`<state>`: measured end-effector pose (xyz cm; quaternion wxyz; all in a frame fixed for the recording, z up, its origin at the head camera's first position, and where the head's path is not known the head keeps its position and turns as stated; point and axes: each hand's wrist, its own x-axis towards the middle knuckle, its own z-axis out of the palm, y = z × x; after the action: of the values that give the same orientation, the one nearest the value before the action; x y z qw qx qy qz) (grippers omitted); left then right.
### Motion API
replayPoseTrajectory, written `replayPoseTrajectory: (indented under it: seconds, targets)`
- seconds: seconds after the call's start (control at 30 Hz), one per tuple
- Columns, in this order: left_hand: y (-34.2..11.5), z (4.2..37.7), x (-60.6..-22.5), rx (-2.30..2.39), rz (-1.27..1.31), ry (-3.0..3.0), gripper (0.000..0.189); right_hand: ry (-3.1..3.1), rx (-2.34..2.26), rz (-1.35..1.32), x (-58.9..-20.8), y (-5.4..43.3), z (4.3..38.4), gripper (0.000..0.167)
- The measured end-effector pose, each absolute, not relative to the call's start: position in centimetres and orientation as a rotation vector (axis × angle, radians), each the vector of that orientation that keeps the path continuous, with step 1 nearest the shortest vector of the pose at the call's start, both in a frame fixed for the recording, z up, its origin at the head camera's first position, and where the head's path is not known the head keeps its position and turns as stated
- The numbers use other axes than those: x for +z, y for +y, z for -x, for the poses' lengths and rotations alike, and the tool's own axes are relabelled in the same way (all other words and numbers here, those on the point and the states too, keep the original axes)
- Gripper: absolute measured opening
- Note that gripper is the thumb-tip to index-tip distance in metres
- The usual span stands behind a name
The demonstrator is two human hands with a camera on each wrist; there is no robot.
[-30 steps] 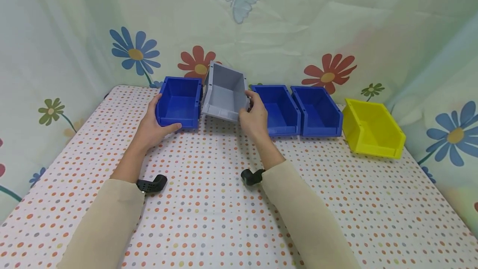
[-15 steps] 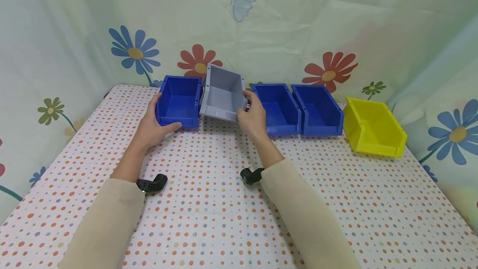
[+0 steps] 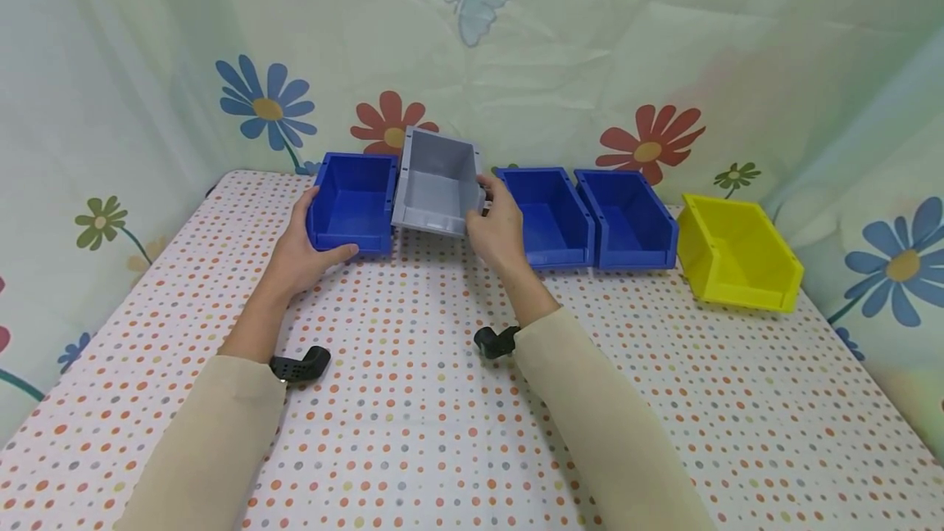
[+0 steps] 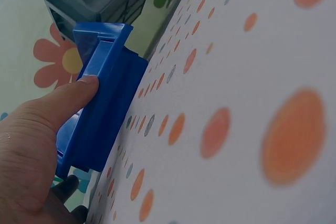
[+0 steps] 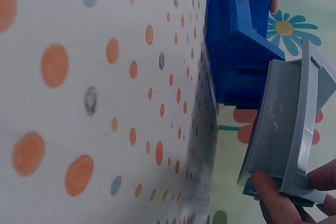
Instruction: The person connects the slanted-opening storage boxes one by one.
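My left hand (image 3: 297,256) holds the leftmost blue storage bin (image 3: 357,201), its thumb on the front lip and its fingers along the left side. Beside that bin, a grey storage bin (image 3: 438,192) is raised off the table and slightly tilted. My right hand (image 3: 503,229) grips it at the right side, near the front corner. In the right wrist view a gap shows between the grey bin (image 5: 283,124) and the tabletop, and its near edge overlaps the blue bin (image 5: 239,51). The left wrist view shows the thumb (image 4: 68,98) across the blue lip.
Two more blue bins (image 3: 549,220) (image 3: 630,220) stand side by side to the right of my right hand. A yellow bin (image 3: 741,256) sits angled at the far right. Dotted cloth covers the table (image 3: 413,424), and a flowered curtain (image 3: 546,64) hangs close behind the row.
The grey bin has shifted a little left and down toward the held blue bin and tilts less, with my right hand moving along. My left hand has stayed on the blue bin.
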<state>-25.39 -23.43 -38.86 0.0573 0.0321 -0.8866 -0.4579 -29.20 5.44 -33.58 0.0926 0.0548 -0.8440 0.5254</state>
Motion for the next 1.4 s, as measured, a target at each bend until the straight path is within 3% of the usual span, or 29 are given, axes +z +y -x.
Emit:
replayPoseTrajectory:
  seconds: [0.77,1.4]
  targets:
    - [-23.5,25.5,-38.8,-1.387,-0.091,-2.689,0.115,-2.656,1.224,-0.31,-31.6,5.4,28.9,0.057]
    - [-23.5,25.3,-39.0,-1.392,-0.079,-2.691,0.116,-2.737,0.96,-0.399,-31.9,4.3,28.4,0.067]
